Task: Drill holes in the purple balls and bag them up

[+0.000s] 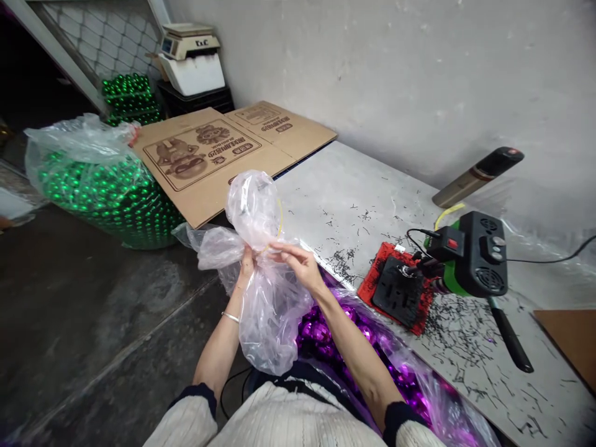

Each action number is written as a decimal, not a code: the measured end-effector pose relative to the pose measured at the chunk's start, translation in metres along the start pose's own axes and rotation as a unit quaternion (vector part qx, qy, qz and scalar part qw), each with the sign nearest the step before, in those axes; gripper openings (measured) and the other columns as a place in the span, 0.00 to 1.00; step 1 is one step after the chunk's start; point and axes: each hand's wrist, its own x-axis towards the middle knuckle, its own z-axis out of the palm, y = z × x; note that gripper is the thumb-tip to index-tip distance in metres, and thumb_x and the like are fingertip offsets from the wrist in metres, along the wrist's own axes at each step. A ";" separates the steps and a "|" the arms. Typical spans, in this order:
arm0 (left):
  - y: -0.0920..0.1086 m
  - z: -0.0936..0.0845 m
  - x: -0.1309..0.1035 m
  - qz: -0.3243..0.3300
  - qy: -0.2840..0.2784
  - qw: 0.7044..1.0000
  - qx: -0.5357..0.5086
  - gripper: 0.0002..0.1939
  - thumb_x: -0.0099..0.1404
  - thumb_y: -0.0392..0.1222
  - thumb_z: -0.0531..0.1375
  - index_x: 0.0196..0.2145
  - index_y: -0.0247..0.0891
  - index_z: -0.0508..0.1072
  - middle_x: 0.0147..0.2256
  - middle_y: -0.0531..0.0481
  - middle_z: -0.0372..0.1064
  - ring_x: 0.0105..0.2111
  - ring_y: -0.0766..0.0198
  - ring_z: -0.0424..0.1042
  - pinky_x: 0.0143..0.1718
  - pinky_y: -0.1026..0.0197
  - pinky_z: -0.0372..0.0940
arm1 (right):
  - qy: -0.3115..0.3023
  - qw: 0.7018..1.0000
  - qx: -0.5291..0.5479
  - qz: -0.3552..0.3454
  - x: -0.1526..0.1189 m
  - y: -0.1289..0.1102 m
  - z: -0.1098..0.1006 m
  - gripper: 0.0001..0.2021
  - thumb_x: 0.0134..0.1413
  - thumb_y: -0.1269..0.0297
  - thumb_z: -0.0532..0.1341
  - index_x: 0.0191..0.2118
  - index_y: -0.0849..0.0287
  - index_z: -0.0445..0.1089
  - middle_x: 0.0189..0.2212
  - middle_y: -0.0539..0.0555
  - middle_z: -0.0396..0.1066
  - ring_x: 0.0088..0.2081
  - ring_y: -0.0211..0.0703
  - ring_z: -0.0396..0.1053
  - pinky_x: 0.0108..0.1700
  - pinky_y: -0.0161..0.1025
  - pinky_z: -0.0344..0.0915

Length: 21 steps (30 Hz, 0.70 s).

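A clear plastic bag (267, 323) is bunched up in front of me, its gathered top puffed out into several lobes. My left hand (246, 268) is closed round the bag's narrow neck from the left. On the right side of the neck, my right hand (302, 267) pinches a thin yellow tie (280, 216), which loops up beside the upper lobe. Its fingertips touch the plastic there. Below my right forearm, shiny purple faceted balls (321, 332) lie in clear plastic beside the table.
A green and black machine (482, 254) with a lever stands on the grey table (321, 186), among black scraps. Beyond it leans a dark-capped cylinder (475, 180). Flattened cardboard (261, 149) covers the far end. Bagged green balls (107, 192) stand on the floor at left.
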 end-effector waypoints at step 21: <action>-0.009 0.055 0.005 0.006 0.029 0.995 -0.096 0.27 0.61 0.62 0.65 0.46 0.37 0.78 0.47 0.44 0.79 0.57 0.47 0.72 0.58 0.50 0.70 | 0.279 0.946 -0.163 0.006 -0.014 -0.009 -0.037 0.19 0.59 0.45 0.62 0.36 0.57 0.78 0.33 0.56 0.79 0.33 0.44 0.75 0.40 0.41 0.73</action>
